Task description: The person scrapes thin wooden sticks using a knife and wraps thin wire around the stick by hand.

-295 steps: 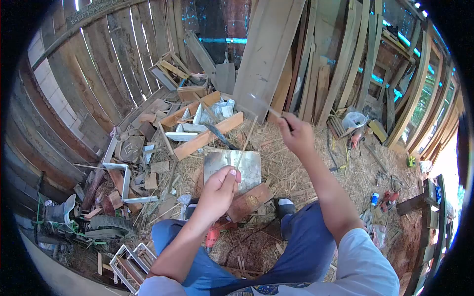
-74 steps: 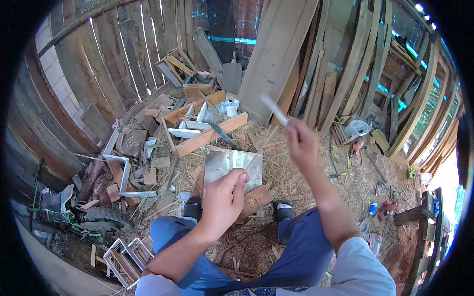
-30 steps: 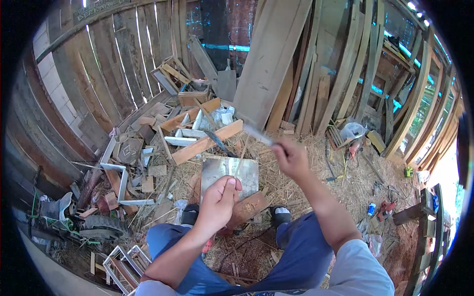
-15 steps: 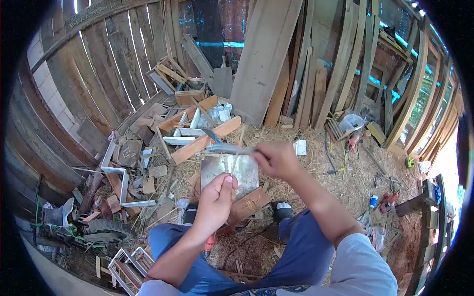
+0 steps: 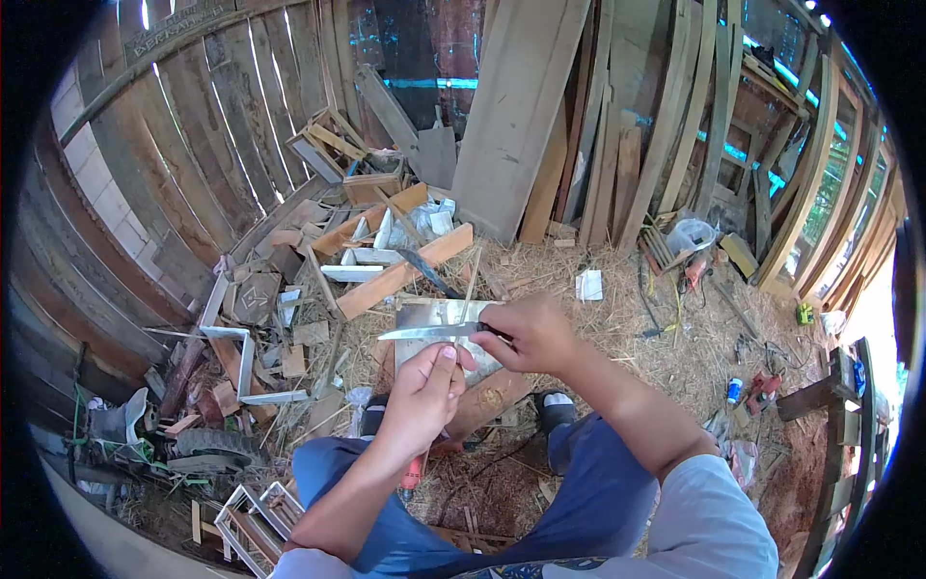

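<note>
My right hand [image 5: 531,333] is wrapped round the dark handle of a knife [image 5: 424,332], its blade pointing left and lying across a thin wooden stick [image 5: 471,280]. The stick's lower part is pinched in my left hand [image 5: 424,391], just below the blade, with its upper end pointing away from me. Beneath both hands is a shiny metal sheet [image 5: 415,317], partly hidden by them. A brown wooden block [image 5: 487,405] lies between my feet. Beyond the sheet, a dark curved blade [image 5: 424,270] rests by an orange-brown plank [image 5: 386,285].
Wood scraps and white-painted frames [image 5: 241,362] are heaped at the left. Tall boards [image 5: 521,116] lean against the back wall. A red power tool [image 5: 762,389] and a blue can [image 5: 734,390] lie at the right on the straw-covered floor.
The knife, blurred by motion before, has come down and nearer to me and now shows sharply against the stick. My left hand has stayed nearly in place, holding the stick.
</note>
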Tool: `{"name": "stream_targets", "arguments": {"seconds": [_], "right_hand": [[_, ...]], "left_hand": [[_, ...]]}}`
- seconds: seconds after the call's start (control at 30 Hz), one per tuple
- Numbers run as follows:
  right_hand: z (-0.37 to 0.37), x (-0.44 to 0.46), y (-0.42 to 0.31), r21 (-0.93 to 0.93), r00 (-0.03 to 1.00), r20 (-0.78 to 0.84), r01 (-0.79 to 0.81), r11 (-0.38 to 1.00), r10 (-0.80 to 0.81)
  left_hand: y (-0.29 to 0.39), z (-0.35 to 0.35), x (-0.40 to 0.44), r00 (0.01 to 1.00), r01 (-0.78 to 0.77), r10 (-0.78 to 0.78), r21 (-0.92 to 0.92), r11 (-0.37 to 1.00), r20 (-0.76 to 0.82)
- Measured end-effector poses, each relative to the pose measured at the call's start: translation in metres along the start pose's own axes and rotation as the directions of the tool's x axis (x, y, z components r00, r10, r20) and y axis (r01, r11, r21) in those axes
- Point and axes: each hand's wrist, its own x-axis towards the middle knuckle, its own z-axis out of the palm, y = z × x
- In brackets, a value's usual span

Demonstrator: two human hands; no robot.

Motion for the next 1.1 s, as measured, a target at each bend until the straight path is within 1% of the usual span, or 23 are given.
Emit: {"name": "stream_targets", "arguments": {"seconds": [0.07, 0.17, 0.2, 0.23, 0.27, 0.33, 0.37, 0.43, 0.47, 0.53, 0.57, 0.63, 0.67, 0.73, 0.77, 0.9, 0.97, 1.0, 1.03, 1.07, 1.1], "right_hand": [[-0.001, 0.001, 0.005, -0.063, 0.999, -0.019, 0.041, 0.997, -0.042], [-0.003, 0.002, 0.016, -0.102, 0.999, -0.024, 0.022, 0.995, -0.025], [0.000, 0.001, 0.028, -0.103, 0.999, -0.025, 0.019, 0.994, -0.022], [0.007, -0.001, 0.046, -0.135, 0.986, -0.143, -0.105, 0.985, 0.085], [0.008, 0.000, 0.060, -0.150, 0.947, -0.262, -0.230, 0.962, 0.185], [-0.018, 0.001, 0.088, -0.132, 0.855, -0.320, -0.466, 0.875, 0.408], [-0.020, -0.002, 0.089, -0.137, 0.860, -0.319, -0.457, 0.879, 0.398], [-0.017, -0.007, 0.082, 0.014, 0.811, -0.433, -0.430, 0.903, 0.393], [-0.011, -0.010, 0.074, 0.012, 0.817, -0.427, -0.423, 0.906, 0.387], [-0.001, -0.011, 0.045, 0.066, 0.905, -0.271, -0.321, 0.945, 0.326], [0.001, -0.008, 0.032, 0.068, 0.905, -0.269, -0.324, 0.944, 0.330], [0.004, -0.002, 0.011, 0.049, 0.975, -0.139, -0.165, 0.985, 0.171], [0.008, -0.001, 0.008, 0.055, 0.974, -0.144, -0.170, 0.984, 0.176], [0.011, 0.001, 0.006, -0.034, 0.993, -0.096, -0.072, 0.997, 0.068], [0.009, 0.002, 0.006, -0.077, 0.997, -0.062, -0.048, 0.996, 0.043], [0.007, 0.001, 0.011, -0.135, 0.999, -0.031, -0.026, 0.990, 0.022], [0.004, 0.001, 0.011, -0.119, 0.999, -0.029, -0.017, 0.993, 0.013], [0.005, 0.001, 0.018, -0.120, 0.999, -0.030, -0.023, 0.993, 0.019], [0.008, 0.001, 0.032, -0.098, 0.980, -0.155, -0.141, 0.985, 0.125], [0.010, 0.001, 0.045, -0.062, 0.934, -0.276, -0.253, 0.965, 0.227], [0.005, -0.001, 0.059, -0.064, 0.932, -0.279, -0.260, 0.964, 0.233]], "left_hand": [[0.000, 0.000, 0.001, 1.000, -0.009, 0.009, 0.008, 1.000, 0.000], [0.002, -0.002, 0.004, 1.000, 0.003, -0.002, 0.016, 1.000, -0.007], [0.001, -0.005, 0.006, 0.999, 0.022, -0.023, -0.028, 0.999, -0.024], [0.001, -0.008, 0.007, 0.998, 0.040, -0.043, -0.071, 0.997, -0.042], [0.004, -0.007, 0.004, 0.998, 0.041, -0.044, -0.070, 0.997, -0.042], [0.008, -0.002, -0.003, 0.997, 0.076, -0.074, -0.063, 0.995, 0.034], [0.007, -0.003, -0.004, 0.997, 0.066, -0.064, -0.068, 0.995, 0.032], [0.004, -0.005, -0.003, 0.998, 0.046, -0.042, -0.087, 0.995, 0.045], [0.003, -0.008, 0.000, 0.999, 0.040, -0.037, -0.093, 0.995, 0.039], [0.005, -0.015, 0.005, 0.996, 0.076, -0.072, -0.094, 0.993, 0.044], [0.005, -0.014, 0.006, 0.998, 0.053, -0.052, -0.049, 0.997, 0.029], [0.004, -0.012, 0.006, 0.998, 0.054, -0.053, -0.030, 0.998, 0.035], [0.004, -0.012, 0.006, 0.998, 0.047, -0.047, -0.011, 0.999, 0.040], [0.001, -0.013, 0.007, 0.999, 0.030, -0.031, 0.016, 0.999, 0.040], [0.000, -0.013, 0.008, 0.999, 0.007, -0.009, 0.035, 0.999, 0.042], [0.004, -0.014, 0.006, 0.998, 0.011, -0.015, 0.079, 0.997, 0.056], [0.006, -0.014, 0.005, 0.995, 0.044, -0.045, 0.015, 0.999, 0.093], [0.006, -0.014, 0.005, 0.994, 0.048, -0.050, 0.015, 0.999, 0.097], [0.006, -0.014, 0.004, 0.991, 0.086, -0.083, -0.029, 0.996, 0.102], [0.007, -0.013, 0.003, 0.987, 0.123, -0.115, -0.072, 0.990, 0.109], [0.008, -0.011, 0.000, 0.986, 0.128, -0.119, -0.070, 0.989, 0.114]]}}
